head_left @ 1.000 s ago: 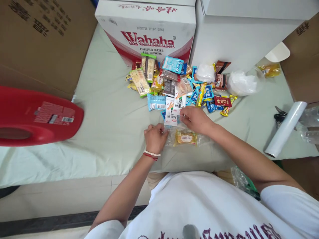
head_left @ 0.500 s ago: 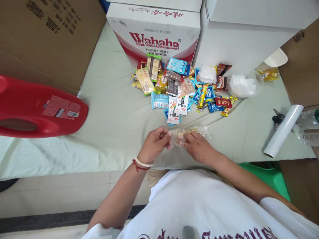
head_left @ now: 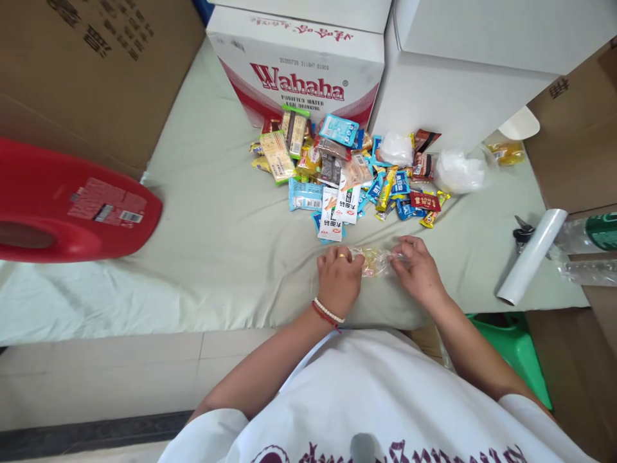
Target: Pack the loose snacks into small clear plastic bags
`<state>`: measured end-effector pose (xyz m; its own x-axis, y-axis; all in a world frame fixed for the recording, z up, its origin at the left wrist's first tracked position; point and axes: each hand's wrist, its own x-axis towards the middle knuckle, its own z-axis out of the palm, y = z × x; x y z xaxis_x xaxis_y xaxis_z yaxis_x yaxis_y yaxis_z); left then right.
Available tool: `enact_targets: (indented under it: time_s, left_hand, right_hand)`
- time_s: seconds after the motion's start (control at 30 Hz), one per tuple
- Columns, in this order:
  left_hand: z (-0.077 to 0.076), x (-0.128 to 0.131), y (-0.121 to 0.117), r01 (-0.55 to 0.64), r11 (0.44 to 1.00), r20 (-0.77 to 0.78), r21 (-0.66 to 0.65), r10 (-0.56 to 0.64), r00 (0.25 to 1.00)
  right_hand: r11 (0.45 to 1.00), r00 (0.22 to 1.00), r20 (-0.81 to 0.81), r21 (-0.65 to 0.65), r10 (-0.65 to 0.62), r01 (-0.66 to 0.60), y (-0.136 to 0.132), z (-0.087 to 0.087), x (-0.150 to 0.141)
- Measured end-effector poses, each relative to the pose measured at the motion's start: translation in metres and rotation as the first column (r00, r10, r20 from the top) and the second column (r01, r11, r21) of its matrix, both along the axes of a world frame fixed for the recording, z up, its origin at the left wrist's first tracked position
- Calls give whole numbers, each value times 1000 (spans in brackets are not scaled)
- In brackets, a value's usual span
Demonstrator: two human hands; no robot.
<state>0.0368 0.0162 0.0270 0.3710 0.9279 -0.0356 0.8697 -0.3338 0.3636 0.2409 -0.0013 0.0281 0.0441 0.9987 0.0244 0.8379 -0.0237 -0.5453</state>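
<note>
A small yellow snack packet wrapped in clear plastic film (head_left: 373, 262) lies on the green cloth between my hands. My left hand (head_left: 339, 273) is closed over the wrap's left end, fingers curled down onto it. At the right end, my right hand (head_left: 418, 267) pinches the loose film between thumb and fingers. Just beyond them is a heap of snack packets, with white sachets (head_left: 330, 215) nearest to my left hand and a light blue packet (head_left: 305, 195) beside these. The fingertips of my left hand are partly hidden.
A Wahaha carton (head_left: 303, 71) and a white box (head_left: 448, 90) stand behind the heap. To the left lies a red jug (head_left: 116, 212). On the right are a roll of film (head_left: 533, 257), scissors (head_left: 523, 233), plastic bottles (head_left: 578, 233) and crumpled clear plastic (head_left: 463, 170).
The film was flat around the yellow packet and is now folded into a narrow bundle. My left hand moved right onto its left end; my right hand shifted to its right end.
</note>
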Motion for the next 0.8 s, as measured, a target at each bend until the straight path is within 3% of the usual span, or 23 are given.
enact_targets:
  time_s: [0.17,0.23,0.3,0.4,0.47,0.6,0.7,0.77,0.8]
  left_hand:
    - [-12,-1,8,-223,972,138,-75,232,963]
    - [-15,-9,15,-204,962,172,-181,235,957]
    - [-13,-20,20,-136,945,307,-297,230,923]
    - [-1,-32,21,-52,897,580,-440,328,746]
    - [11,-31,15,-14,888,675,-459,358,645]
    - [32,-12,-2,140,929,742,-344,177,647]
    - [33,-9,-8,273,921,771,-278,45,635]
    - [23,-23,-9,217,933,749,-286,76,658]
    - [16,-34,-9,141,942,715,-305,128,687]
  right_hand:
    - [964,967,-99,-106,235,-245,10,18,-50]
    - [947,952,-96,-113,292,-302,14,15,-63]
    - [945,946,-132,-102,298,-312,15,9,-66]
    - [941,916,-229,-3,329,-339,6,3,-61]
    - [948,922,-220,70,319,-311,-4,1,-59]
    - [988,978,-198,152,65,-35,-19,-1,-51]
    - [966,912,-368,110,-180,235,-19,5,-5]
    - [864,782,-498,119,-375,490,-9,13,53]
    - [773,697,-567,157,-439,615,1,17,88]
